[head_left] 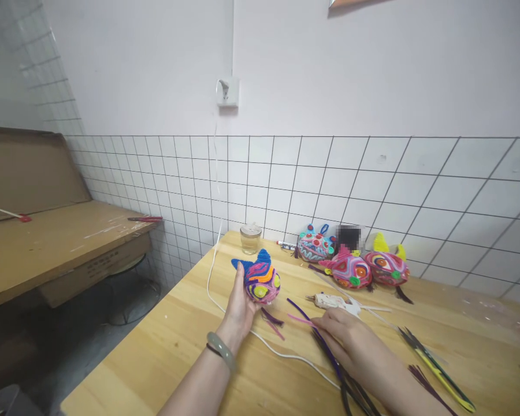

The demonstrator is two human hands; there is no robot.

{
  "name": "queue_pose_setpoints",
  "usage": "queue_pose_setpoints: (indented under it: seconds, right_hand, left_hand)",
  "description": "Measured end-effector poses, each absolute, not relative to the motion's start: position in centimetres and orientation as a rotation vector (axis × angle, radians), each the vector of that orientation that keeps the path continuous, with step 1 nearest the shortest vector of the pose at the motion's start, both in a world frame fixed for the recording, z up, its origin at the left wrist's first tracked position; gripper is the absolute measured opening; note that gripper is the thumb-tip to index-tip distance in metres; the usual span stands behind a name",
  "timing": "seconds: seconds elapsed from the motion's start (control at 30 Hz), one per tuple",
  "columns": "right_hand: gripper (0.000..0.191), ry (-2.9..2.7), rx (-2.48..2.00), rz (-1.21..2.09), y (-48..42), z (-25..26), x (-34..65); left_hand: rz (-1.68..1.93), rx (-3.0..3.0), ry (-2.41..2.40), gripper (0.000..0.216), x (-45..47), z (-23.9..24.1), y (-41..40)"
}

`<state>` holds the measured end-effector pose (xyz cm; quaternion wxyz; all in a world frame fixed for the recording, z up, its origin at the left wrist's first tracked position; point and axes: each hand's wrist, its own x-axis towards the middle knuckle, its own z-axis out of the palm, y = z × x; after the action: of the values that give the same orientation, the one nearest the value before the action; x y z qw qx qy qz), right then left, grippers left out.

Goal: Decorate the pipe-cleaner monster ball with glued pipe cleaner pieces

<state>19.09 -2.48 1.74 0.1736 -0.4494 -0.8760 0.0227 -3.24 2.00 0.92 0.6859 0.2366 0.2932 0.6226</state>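
My left hand (239,309) is closed around a round animal-head ornament (262,280) with blue ears, yellow eyes and bands of coloured fuzzy stems, holding it above the wooden table (190,346). A dark tassel (272,317) hangs below it. Between the pinched fingers of my right hand (342,335) is a pink pipe cleaner (299,318), its tip pointing toward the ornament but apart from it. Dark purple pipe cleaners (328,349) run under and beside that hand. Just beyond the fingers lies a white glue gun (335,301).
Three similar ornaments (316,245) stand along the tiled wall, near a marker (286,245) and a glass of liquid (251,238). Yellow-handled scissors (437,370) lie at right beside a dark tassel (429,387). A white cord (281,353) crosses the table to a wall socket (227,93).
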Motion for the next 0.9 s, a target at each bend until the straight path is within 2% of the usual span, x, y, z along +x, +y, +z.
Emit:
queue_pose_setpoints:
  seconds: [0.33, 0.57, 0.7, 0.9]
  right_hand:
    - [0.032, -2.549, -1.438, 0.333, -3.8, 2.8, 17.7]
    - [0.028, -2.466, -1.519, 0.419, -4.1, 3.5, 18.0]
    - [0.031, -2.19, -1.586, 0.285, -3.5, 5.8, 21.4]
    - [0.031, -1.394, -1.491, 0.102, -6.1, 10.1, 25.4]
  left_hand:
    - [1.411, 0.536, 0.672, 0.054, -3.4, 0.9, 2.1]
    - [1.571, 0.407, 0.649, 0.036, -4.4, 1.2, 2.9]
    - [1.612, 0.356, 0.609, 0.032, -4.9, 1.2, 3.4]
    - [1.635, 0.311, 0.573, 0.028, -5.0, 1.0, 3.7]
